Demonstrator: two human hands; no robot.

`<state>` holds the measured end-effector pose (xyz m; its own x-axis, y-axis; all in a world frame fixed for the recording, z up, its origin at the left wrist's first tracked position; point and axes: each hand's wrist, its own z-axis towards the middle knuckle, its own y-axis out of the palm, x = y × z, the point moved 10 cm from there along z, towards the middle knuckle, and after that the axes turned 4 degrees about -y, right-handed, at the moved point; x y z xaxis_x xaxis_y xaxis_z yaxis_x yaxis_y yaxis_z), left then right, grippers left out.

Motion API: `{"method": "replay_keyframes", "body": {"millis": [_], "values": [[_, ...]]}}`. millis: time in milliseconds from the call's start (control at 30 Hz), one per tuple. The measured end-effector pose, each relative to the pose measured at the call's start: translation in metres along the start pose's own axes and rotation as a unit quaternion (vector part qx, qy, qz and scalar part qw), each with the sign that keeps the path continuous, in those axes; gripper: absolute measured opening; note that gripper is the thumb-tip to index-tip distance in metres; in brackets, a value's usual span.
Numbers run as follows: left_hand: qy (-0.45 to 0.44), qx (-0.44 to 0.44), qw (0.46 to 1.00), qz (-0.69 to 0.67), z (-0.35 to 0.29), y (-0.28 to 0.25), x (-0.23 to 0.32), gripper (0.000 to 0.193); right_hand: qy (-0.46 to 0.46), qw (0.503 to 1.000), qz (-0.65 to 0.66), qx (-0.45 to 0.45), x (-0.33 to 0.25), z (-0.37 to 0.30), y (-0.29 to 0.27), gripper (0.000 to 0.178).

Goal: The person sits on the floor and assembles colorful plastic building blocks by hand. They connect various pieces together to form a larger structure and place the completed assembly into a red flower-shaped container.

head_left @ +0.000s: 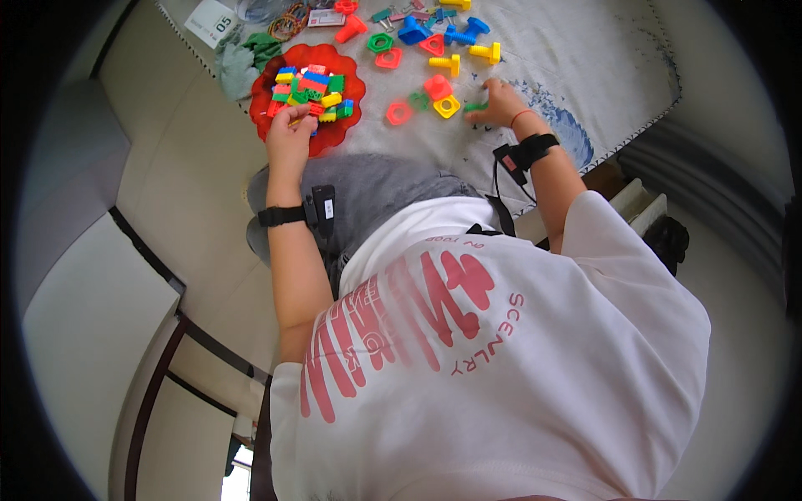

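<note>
My left hand (288, 138) is at the near side of a red scalloped dish (357, 90), its fingers bent and drawn together beside a pile of colourful toy building bricks (313, 83). What its fingertips hold, if anything, is hidden. Farther right, my right hand (505, 104) hovers low by the tablecloth with a green toy bolt (474, 107) between thumb and fingers; the hand covers part of it. To its left are a yellow toy nut (447, 106), a red-orange toy piece (437, 86), a blurred green nut (418, 101) and a blurred red nut (398, 113).
Toward the back lie yellow bolts (484, 53), blue bolts (412, 31), a green nut (380, 43) and binder clips (383, 17). Rubber bands (289, 21), a grey-green cloth (238, 71) and a white card (210, 22) are at the far left. The patterned tablecloth (585, 58) ends at the right.
</note>
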<state>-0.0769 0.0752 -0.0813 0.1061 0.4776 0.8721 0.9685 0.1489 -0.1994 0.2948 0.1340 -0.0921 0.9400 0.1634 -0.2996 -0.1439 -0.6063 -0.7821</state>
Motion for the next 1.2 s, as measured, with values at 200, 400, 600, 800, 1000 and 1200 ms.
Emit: {"method": "replay_keyframes", "body": {"millis": [200, 400, 600, 800, 1000, 1200], "values": [[-0.018, -0.006, 0.999, 0.032, -0.006, 0.003, -0.002, 0.024, -0.081, 0.989, 0.108, 0.06, 0.001, 0.021, 0.042, 0.041], [-0.095, -0.053, 0.994, 0.029, -0.016, 0.024, -0.004, 0.026, -0.099, 0.926, 0.218, 0.292, -0.025, 0.025, -0.024, 0.059], [0.014, -0.124, 0.987, 0.097, -0.008, 0.074, 0.012, 0.036, -0.126, 0.937, 0.027, 0.324, -0.064, 0.058, -0.046, 0.07], [-0.016, -0.162, 0.983, 0.079, -0.009, 0.088, 0.007, 0.039, -0.175, 0.951, 0.099, 0.235, -0.074, 0.078, -0.017, 0.025], [-0.031, -0.161, 0.985, 0.062, 0.0, 0.087, -0.001, 0.037, -0.145, 0.895, 0.192, 0.375, -0.023, 0.052, -0.035, 0.026], [-0.024, -0.163, 0.985, 0.052, 0.007, 0.087, 0.009, 0.039, -0.013, 0.805, 0.558, 0.199, -0.006, 0.076, -0.012, 0.029]]}}
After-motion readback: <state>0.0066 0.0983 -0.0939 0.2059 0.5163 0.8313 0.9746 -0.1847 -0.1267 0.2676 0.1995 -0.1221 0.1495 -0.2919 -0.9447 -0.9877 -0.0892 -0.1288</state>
